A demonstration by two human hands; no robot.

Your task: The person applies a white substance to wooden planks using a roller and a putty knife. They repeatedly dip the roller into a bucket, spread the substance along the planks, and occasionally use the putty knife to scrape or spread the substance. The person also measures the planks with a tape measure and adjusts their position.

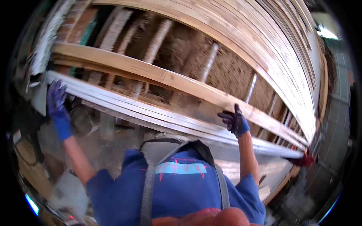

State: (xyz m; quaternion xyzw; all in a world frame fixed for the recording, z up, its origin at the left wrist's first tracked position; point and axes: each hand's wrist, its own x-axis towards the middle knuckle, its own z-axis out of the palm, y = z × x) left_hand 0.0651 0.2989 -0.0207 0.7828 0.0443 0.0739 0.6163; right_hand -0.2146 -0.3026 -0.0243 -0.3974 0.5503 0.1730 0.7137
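The left hand (56, 98), in a dark glove with a blue cuff, is located at the left end of the pale boards (151, 113). Its fingers are extended, pointing away from the body, and overlap the board end; whether they grip it cannot be determined. The right hand (234, 121), gloved likewise, is open: the fingers are spread, point toward the left and hold nothing, and the thumb is raised. The pale boards lie lengthwise, side by side, from the left fingers to a point well beyond the right hand, passing between the right fingers and the body. Contact between the right hand and the wooden beam (166, 75) just behind it cannot be confirmed. The beam runs nearly parallel to the pale boards, on the far side of both sets of fingers. Beyond the beam from the right fingers, metal bars (209, 62) cross above brown sawdust (230, 77). Farther out in the same direction is a wide stack of boards (264, 49). Well to the right of the right fingers, a co-worker's red-gloved hand (308, 159) is positioned at the far end of the pale boards.
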